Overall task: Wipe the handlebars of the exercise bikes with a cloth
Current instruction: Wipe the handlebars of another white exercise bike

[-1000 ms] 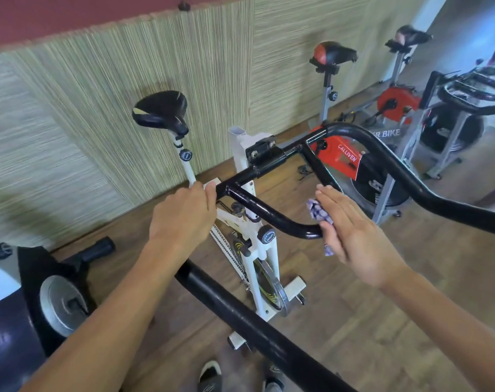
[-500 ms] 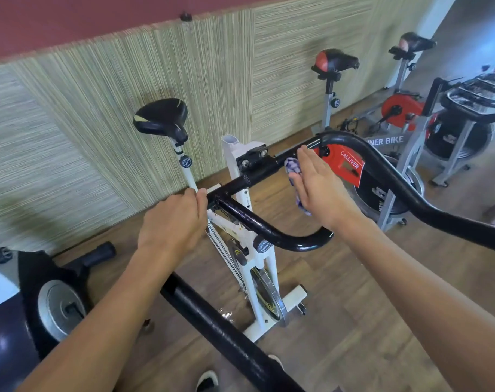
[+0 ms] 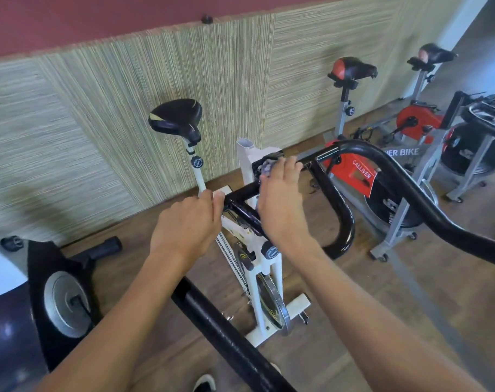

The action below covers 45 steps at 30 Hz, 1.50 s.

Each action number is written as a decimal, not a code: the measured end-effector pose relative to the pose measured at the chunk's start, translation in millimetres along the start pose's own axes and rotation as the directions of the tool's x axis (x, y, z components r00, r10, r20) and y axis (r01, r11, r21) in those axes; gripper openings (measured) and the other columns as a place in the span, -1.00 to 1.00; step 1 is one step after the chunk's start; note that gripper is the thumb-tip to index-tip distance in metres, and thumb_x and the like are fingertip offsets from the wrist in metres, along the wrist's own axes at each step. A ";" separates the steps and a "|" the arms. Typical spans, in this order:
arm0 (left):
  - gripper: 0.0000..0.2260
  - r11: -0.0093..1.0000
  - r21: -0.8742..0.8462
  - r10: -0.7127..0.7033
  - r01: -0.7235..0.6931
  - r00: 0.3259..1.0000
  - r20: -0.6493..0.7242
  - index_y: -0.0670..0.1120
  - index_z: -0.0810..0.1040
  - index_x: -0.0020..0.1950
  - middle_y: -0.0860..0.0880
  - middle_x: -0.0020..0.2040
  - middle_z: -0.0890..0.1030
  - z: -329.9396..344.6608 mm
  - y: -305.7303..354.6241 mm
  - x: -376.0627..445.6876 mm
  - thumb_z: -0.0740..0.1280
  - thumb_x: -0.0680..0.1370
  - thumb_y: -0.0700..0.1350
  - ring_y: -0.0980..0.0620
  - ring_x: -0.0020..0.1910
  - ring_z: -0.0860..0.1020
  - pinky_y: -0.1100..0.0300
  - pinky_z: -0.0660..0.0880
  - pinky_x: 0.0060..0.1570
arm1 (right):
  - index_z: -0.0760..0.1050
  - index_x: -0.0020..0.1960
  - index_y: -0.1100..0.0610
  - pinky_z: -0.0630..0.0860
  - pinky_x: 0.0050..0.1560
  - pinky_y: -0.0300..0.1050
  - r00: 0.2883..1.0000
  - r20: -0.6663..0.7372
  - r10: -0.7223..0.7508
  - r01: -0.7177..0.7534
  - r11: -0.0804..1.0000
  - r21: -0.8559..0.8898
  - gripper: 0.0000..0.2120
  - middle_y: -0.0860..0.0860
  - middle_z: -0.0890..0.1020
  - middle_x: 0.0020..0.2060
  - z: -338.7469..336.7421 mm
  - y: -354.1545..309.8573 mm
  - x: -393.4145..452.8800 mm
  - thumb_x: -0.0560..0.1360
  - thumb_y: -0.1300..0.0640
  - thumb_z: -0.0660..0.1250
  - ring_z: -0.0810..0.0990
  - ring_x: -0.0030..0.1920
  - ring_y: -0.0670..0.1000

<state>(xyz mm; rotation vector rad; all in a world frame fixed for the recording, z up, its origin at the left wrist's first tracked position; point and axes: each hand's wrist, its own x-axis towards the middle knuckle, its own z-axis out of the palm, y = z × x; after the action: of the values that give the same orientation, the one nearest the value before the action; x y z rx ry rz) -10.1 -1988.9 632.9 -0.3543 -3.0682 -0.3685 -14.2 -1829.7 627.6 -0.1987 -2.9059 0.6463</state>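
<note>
A white exercise bike (image 3: 264,267) stands in front of me, with black handlebars (image 3: 339,210) that loop toward me. My left hand (image 3: 187,224) grips the left end of the crossbar. My right hand (image 3: 280,202) presses a small bluish checked cloth (image 3: 266,167) onto the centre clamp of the handlebars, its fingers wrapped over the bar. Most of the cloth is hidden under the hand.
The bike's black saddle (image 3: 175,118) rises near the striped wall panel. Two red and grey bikes (image 3: 399,165) stand to the right, a dark machine (image 3: 37,292) to the left. A thick black bar (image 3: 226,335) crosses below my arms. A shoe tip (image 3: 204,383) shows on the wood floor.
My right hand slid the cloth left along the handlebar, from the inner loop to the centre clamp. My left hand kept its grip on the left end.
</note>
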 end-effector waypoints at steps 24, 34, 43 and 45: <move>-0.43 0.512 -0.717 -0.477 0.473 0.851 0.221 -0.04 0.62 0.02 -0.10 -0.08 0.69 14.4 -38.0 -40.4 -0.07 0.60 0.27 -0.17 -0.12 0.67 -0.12 0.56 0.12 | 0.51 0.31 0.27 0.41 0.26 -0.07 0.719 0.105 -0.687 0.693 0.719 -0.047 -0.58 0.16 0.61 0.16 0.0 -22.1 -19.2 0.70 0.02 0.06 0.53 0.15 0.12; -0.50 -0.067 -0.939 -0.692 0.338 0.662 0.287 -0.14 0.62 0.07 -0.12 -0.02 0.72 1.9 -27.7 -45.5 0.00 0.72 0.15 -0.09 -0.05 0.68 0.06 0.57 0.01 | 0.56 0.04 0.22 0.40 -0.01 -0.08 0.724 0.109 -0.681 0.688 0.725 -0.040 -0.61 0.10 0.60 -0.08 23.7 -52.4 -12.3 0.69 0.02 0.03 0.57 -0.09 0.15; -0.45 -0.051 -0.963 -0.703 0.265 0.675 0.223 -0.14 0.63 0.00 -0.17 -0.03 0.72 -2.0 -94.7 -59.5 -0.08 0.74 0.11 -0.05 -0.26 0.64 0.11 0.54 -0.20 | 0.57 0.04 0.24 0.47 0.18 -0.02 0.372 0.335 -0.866 0.884 0.440 0.156 -0.61 0.12 0.61 -0.04 23.8 -84.0 -35.7 0.69 0.01 0.06 0.56 0.02 0.16; -0.44 -0.011 -0.957 -0.684 0.289 0.696 0.218 -0.13 0.64 -0.02 -0.16 -0.04 0.73 -1.0 -101.2 -64.0 -0.08 0.74 0.12 -0.08 -0.25 0.64 0.10 0.52 -0.21 | 0.57 0.03 0.19 0.49 0.06 -0.02 0.414 0.395 -0.820 0.848 0.505 0.160 -0.57 0.05 0.58 -0.10 20.1 -88.9 -20.7 0.68 -0.05 0.02 0.55 -0.06 0.09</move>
<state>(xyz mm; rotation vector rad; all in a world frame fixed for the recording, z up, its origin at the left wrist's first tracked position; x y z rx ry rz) 29.0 -2099.1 606.9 0.8549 -1.9420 -2.1610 -6.0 -1921.1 645.3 1.5144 -2.8101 0.4024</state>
